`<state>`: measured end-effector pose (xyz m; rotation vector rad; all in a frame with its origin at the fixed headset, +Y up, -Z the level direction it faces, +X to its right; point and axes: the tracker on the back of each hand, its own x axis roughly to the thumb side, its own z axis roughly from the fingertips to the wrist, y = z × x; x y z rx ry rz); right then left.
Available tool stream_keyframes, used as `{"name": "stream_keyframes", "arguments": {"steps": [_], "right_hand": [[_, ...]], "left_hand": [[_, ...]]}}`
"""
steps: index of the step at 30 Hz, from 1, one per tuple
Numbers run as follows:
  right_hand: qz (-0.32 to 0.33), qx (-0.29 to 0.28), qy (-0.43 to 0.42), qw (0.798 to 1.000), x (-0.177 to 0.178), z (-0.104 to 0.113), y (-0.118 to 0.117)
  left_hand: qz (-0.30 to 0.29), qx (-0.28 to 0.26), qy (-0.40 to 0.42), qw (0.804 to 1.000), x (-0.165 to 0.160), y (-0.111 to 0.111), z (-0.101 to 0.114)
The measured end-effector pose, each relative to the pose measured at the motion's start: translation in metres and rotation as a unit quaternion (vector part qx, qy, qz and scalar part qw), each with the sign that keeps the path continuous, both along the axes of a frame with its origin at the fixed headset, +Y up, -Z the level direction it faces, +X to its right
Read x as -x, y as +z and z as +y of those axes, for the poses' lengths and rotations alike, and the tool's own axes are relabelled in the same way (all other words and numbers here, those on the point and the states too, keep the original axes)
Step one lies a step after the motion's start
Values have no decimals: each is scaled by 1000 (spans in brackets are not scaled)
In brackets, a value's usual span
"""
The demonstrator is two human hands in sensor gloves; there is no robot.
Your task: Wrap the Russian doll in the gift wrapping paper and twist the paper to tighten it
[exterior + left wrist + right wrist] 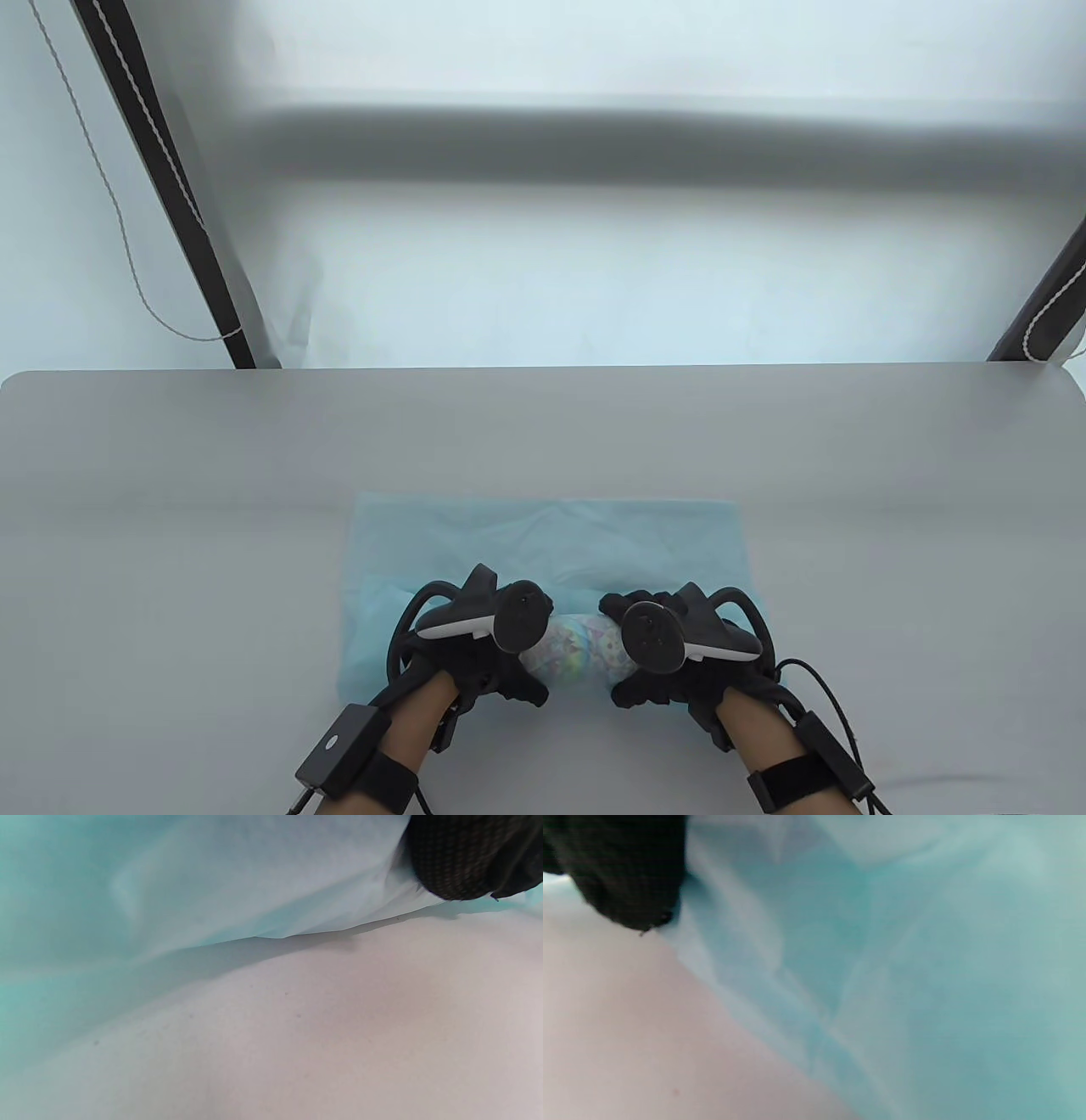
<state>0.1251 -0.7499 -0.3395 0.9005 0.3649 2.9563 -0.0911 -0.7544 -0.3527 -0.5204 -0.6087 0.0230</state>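
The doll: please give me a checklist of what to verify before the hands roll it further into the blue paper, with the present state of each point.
1. Doll lies on the paper: ok, it shows between the two hands, on its side.
2. Left hand at the doll's left end: ok; whether its fingers grip doll or paper, cannot tell.
3. Right hand at the doll's right end: ok; its grip, cannot tell.
4. Paper enough beyond the doll to roll into: ok, a flat stretch lies on the far side.
5. Doll covered: not ok, its patterned middle is bare.
6. Paper ends twisted: not ok, both sides lie loose on the table.
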Motion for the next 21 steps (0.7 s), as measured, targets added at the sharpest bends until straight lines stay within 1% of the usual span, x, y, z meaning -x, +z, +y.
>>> {"name": "stream_keyframes", "arguments": {"steps": [1,2,4,7,10,12,15,17,18,21], "right_hand": [[4,-4,-15,1000,-2,0,0],[2,-11,-27,1000,-4,0,-1],[0,-14,-39,999,-6,-1,-2],[-11,6,-52,999,-9,-1,-5],[-25,40,-63,997,-13,-1,-9],[-37,74,-82,993,-17,-2,-13],[-46,99,-81,991,-20,-3,-15],[-47,106,-63,991,-18,-1,-12],[-45,99,-52,993,-17,0,-10],[-26,69,21,997,-4,6,-1]], "left_hand": [[3,14,-2,1000,2,0,-1],[8,14,-6,1000,2,2,-1],[8,-10,-23,1000,-1,6,-1],[5,-44,-65,997,-9,11,2],[-9,-69,-83,994,-18,16,1],[-19,-99,-107,989,-24,18,2],[-39,-128,-101,986,-27,18,4],[-44,-123,-78,988,-26,16,6],[-45,-118,-75,989,-26,15,6],[-47,-91,-74,992,-26,12,8]]}}
